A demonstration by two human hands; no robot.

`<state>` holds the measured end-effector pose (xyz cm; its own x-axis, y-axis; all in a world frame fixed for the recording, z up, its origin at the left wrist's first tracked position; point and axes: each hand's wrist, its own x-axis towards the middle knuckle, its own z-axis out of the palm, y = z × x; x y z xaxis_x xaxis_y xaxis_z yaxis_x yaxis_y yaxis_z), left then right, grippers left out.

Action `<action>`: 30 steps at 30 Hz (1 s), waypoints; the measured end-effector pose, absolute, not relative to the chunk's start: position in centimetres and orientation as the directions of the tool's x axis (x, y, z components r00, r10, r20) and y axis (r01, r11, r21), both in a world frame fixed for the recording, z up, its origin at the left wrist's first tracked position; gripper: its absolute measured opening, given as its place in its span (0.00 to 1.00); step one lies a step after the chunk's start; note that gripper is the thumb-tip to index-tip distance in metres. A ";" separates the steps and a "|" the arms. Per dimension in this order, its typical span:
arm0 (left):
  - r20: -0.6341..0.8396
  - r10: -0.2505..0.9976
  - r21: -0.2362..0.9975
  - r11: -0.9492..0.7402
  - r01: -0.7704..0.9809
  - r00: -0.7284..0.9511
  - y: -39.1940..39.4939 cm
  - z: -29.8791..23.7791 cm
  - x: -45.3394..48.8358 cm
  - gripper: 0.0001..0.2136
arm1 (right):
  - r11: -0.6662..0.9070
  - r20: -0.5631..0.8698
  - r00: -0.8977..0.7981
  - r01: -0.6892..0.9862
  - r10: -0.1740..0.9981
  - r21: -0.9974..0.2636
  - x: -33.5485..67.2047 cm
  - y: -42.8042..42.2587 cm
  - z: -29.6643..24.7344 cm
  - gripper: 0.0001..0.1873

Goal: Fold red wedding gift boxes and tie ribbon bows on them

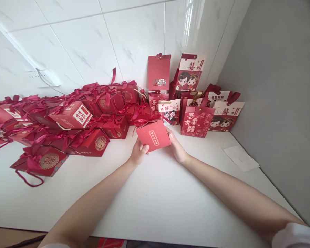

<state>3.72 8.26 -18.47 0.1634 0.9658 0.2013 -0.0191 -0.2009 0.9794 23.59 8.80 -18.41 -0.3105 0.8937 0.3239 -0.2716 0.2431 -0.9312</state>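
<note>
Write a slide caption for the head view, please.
Left hand and right hand hold a red box at a white table, beside piled red boxes and gift bags.

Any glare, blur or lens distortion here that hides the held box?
Head view: evenly lit and sharp, the red gift box between left hand and right hand reads clearly; head view: glare streaks the wall tiles at top, and wide-angle bending warps the frame's edges.

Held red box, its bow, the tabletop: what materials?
Red box: looks like thin card, matte, with crisp flat faces and a gold printed label.
Ribbon bow: likely satin fabric, with a soft sheen and limp loops.
Table: smooth, white, slightly glossy. Laminate or painted board, cannot tell which.
</note>
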 end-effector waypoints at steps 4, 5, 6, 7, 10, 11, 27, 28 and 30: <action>0.261 0.946 0.963 -0.269 0.019 0.191 8.3 -18.7 3.9 0.35 | 0.207 0.311 -0.233 -0.382 0.921 -0.901 23.8 9.5 -18.3 0.30; 0.271 0.939 0.959 -0.283 0.026 0.210 8.4 -18.6 3.9 0.34 | 0.170 0.275 -0.228 -0.394 0.934 -0.903 23.9 9.8 -18.4 0.29; 0.276 0.933 0.957 -0.290 0.030 0.230 8.4 -18.6 3.9 0.33 | 0.135 0.238 -0.222 -0.399 0.946 -0.907 23.9 10.0 -18.6 0.27; 0.274 0.930 0.956 -0.291 0.035 0.246 8.5 -18.5 4.0 0.32 | 0.105 0.205 -0.218 -0.398 0.954 -0.911 24.0 10.3 -18.8 0.26; 0.248 0.948 0.964 -0.262 0.049 0.199 8.7 -18.3 4.1 0.30 | 0.041 0.136 -0.221 -0.386 0.966 -0.922 24.1 10.9 -19.4 0.25; 0.233 0.959 0.968 -0.244 0.050 0.162 8.7 -18.2 4.2 0.30 | 0.023 0.117 -0.224 -0.382 0.968 -0.924 24.1 11.0 -19.5 0.25; 0.173 0.943 0.981 -0.191 -0.036 -0.284 11.3 -19.4 1.7 0.23 | 0.167 0.172 0.009 -0.306 0.985 -0.937 25.0 10.9 -19.3 0.19; 0.174 0.945 0.980 -0.194 -0.046 -0.276 11.3 -19.3 1.6 0.20 | 0.172 0.177 0.011 -0.301 0.984 -0.938 24.9 10.9 -19.3 0.18; 0.188 0.955 0.976 -0.207 -0.061 -0.230 11.0 -19.0 1.8 0.19 | 0.153 0.168 -0.028 -0.299 0.985 -0.942 24.6 10.9 -19.4 0.20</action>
<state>1.79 10.98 -19.04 -0.2300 0.9549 0.1880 -0.0606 -0.2069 0.9765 24.64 10.85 -19.41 -0.0275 0.9853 0.1683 -0.2987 0.1526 -0.9421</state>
